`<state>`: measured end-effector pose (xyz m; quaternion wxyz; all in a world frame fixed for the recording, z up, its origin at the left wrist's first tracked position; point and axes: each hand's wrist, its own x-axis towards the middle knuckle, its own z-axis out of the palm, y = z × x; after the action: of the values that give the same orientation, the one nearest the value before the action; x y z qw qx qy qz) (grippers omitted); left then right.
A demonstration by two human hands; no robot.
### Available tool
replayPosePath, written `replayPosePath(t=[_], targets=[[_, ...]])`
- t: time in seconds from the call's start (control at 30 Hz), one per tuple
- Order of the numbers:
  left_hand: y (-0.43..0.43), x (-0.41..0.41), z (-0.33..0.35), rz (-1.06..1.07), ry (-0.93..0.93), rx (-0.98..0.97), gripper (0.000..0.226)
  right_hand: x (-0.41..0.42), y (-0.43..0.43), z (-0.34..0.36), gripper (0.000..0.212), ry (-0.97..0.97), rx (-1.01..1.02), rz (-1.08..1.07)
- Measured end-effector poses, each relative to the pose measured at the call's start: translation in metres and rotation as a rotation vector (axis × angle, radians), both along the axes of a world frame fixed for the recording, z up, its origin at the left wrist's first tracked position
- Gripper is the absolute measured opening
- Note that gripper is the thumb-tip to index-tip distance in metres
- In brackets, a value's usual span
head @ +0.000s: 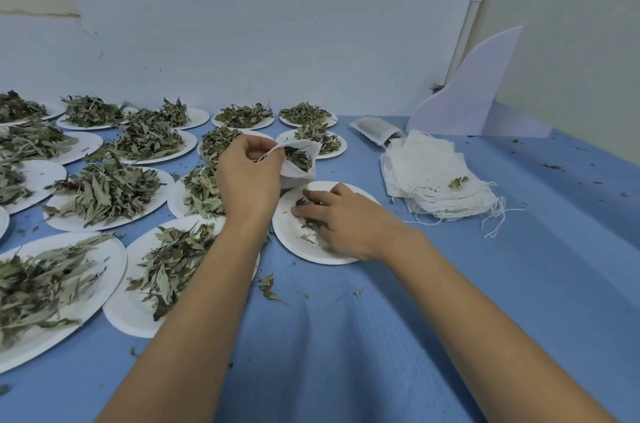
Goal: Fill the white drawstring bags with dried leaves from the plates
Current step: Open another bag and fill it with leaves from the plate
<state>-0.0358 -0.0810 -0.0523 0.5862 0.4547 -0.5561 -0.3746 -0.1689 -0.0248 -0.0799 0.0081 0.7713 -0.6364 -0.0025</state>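
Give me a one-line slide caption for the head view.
Left hand holds a bag open while right hand rakes the last leaves on a nearly empty plate.

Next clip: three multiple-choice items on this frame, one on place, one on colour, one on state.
1. Where does the stack of empty white drawstring bags lie?
A. right of the nearly bare white paper plate
B. on it
C. left of it

2. What colour is the table cover?
A. green
B. blue
C. red

3. The white drawstring bag that the left hand holds is:
A. tied shut
B. empty
C. open, with dried leaves inside

Key: 1 A, the right hand rests on the plate, the stack farther right; 2 B, blue cloth throughout; 3 C, leaves show in its mouth.
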Motion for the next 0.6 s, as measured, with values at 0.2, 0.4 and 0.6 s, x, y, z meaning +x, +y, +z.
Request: replayPosePath(t=[0.2,0.4,0.6], targets=[[0.0003,-0.0003,0.0,-0.016,-0.011,0.005,0.017,0.005,-0.0017,-0.0022,0.049,0.021,0.094,-0.043],[0.0005,0.0002,-0.0002,-0.012,-0.016,0.009,0.014,0.0031,0.0012,-0.0033,0.043,0.115,0.094,-0.014],[0.0004,0.0005,-0.0009,-0.005,-0.019,0.023,0.015,0.0054,-0.0011,-0.0088,0.039,0.104,-0.015,-0.012]])
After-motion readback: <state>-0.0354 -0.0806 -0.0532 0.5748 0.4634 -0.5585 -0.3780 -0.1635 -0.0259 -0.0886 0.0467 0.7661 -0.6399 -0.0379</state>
